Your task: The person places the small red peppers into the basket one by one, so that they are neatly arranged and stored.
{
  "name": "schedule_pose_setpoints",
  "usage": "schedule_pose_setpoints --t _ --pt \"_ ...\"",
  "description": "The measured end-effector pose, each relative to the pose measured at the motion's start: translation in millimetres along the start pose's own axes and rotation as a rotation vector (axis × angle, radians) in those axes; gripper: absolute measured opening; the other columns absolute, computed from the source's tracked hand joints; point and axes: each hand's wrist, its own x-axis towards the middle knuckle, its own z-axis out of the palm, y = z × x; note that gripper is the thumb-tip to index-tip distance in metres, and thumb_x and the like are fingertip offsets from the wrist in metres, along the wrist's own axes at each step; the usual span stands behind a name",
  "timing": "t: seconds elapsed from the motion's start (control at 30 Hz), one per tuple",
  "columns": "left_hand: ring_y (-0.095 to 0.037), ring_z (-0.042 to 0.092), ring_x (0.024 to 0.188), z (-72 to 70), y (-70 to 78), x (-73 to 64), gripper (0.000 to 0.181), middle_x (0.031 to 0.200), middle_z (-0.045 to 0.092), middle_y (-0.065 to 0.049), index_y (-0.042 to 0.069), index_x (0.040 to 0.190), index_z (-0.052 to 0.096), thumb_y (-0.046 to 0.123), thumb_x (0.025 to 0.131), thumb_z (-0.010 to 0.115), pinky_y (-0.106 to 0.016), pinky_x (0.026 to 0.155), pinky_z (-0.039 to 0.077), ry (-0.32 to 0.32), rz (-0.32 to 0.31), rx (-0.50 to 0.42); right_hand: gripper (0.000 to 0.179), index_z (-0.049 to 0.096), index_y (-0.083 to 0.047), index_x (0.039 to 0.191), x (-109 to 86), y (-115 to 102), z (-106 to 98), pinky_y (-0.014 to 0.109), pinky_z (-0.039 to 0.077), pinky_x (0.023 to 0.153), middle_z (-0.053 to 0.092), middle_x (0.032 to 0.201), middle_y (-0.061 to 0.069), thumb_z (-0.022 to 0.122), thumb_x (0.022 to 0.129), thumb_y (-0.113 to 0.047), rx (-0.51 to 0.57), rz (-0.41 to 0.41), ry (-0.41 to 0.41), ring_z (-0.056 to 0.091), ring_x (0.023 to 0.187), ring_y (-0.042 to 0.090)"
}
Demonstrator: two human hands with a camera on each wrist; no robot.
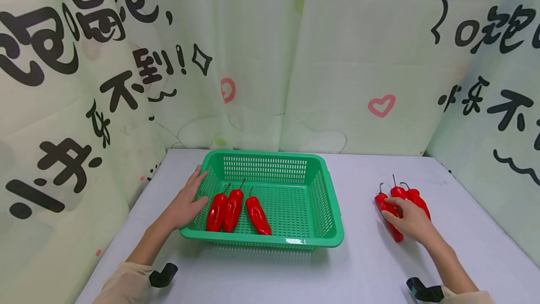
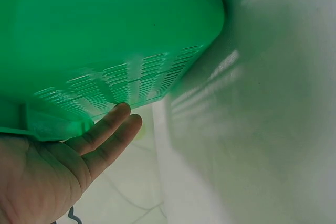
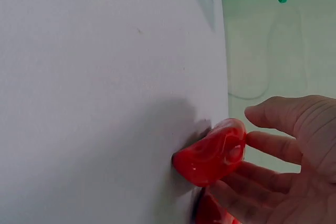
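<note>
A green plastic basket point(image 1: 274, 242) stands on the table with three glossy red chili peppers point(image 1: 233, 210) lying in its left part. My left hand point(image 1: 187, 203) rests on the basket's left rim, thumb over the edge, fingers stretched along the outer wall, as the left wrist view shows. To the right of the basket, three more red peppers point(image 1: 415, 198) lie side by side on the table. Over the leftmost of these, a red pepper point(image 3: 212, 153), is my right hand point(image 1: 407, 219). Its fingertips touch the pepper, while the thumb stands slightly apart from it in the right wrist view.
A white cloth covers the table point(image 1: 270, 276). Pale green curtains point(image 1: 270, 60) with dark lettering and hearts hang behind and along both sides. Dark wrist devices point(image 1: 163, 276) sit at both sleeves. White table surface separates the basket from the right-hand peppers.
</note>
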Motion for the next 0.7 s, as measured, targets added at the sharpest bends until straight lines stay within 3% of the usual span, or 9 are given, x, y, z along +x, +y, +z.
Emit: schedule_pose_setpoints --t 0.27,0.7 --pt "-0.05 0.015 0.153 -1.0 1.4 -0.6 0.069 0.169 0.007 -0.025 -0.008 0.158 0.023 0.008 0.095 0.047 -0.072 0.113 0.026 -0.003 -0.007 -0.001 0.072 0.045 0.008 0.143 3.9 1.1 5.4 0.055 0.061 0.074 0.046 0.133 0.044 0.079 0.087 -0.021 0.026 0.028 -0.047 0.046 0.118 0.061" --pt "-0.05 0.014 0.153 -0.6 1.3 -1.1 0.069 0.169 0.006 -0.025 -0.007 0.159 0.023 0.007 0.095 0.048 -0.073 0.113 0.025 -0.004 -0.016 -0.009 0.078 0.05 0.001 0.145 4.0 -0.3 10.9 0.052 0.062 0.073 0.043 0.136 0.043 0.084 0.082 -0.03 0.069 0.068 -0.041 0.041 0.12 0.059"
